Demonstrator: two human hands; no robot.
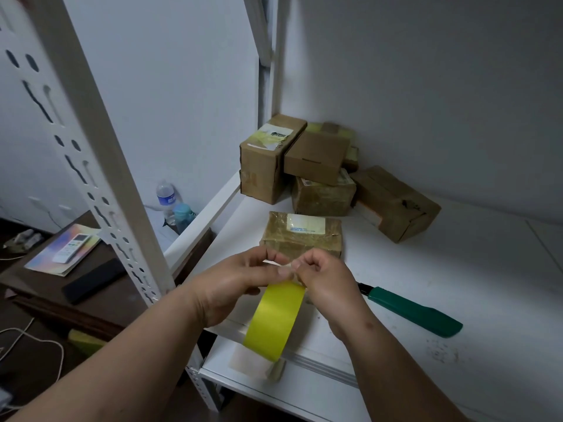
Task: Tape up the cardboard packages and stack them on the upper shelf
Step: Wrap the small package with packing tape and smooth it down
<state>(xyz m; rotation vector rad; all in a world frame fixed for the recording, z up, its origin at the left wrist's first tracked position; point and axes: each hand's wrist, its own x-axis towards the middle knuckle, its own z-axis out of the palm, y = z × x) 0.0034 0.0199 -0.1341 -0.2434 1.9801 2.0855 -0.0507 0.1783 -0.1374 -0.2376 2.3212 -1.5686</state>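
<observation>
Over the white shelf (457, 269) — both hands (240, 284) pinch yellow tape (274, 321).

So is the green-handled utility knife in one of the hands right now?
No, the green-handled utility knife lies on the white shelf, while the left hand and right hand pinch the yellow tape roll.

Yellow on the tape roll (275, 321) — brown on the cardboard packages (304, 166), green on the knife handle (417, 312) at right. White shelf (457, 284); iridescent rainbow booklet (65, 249) far left.
</observation>
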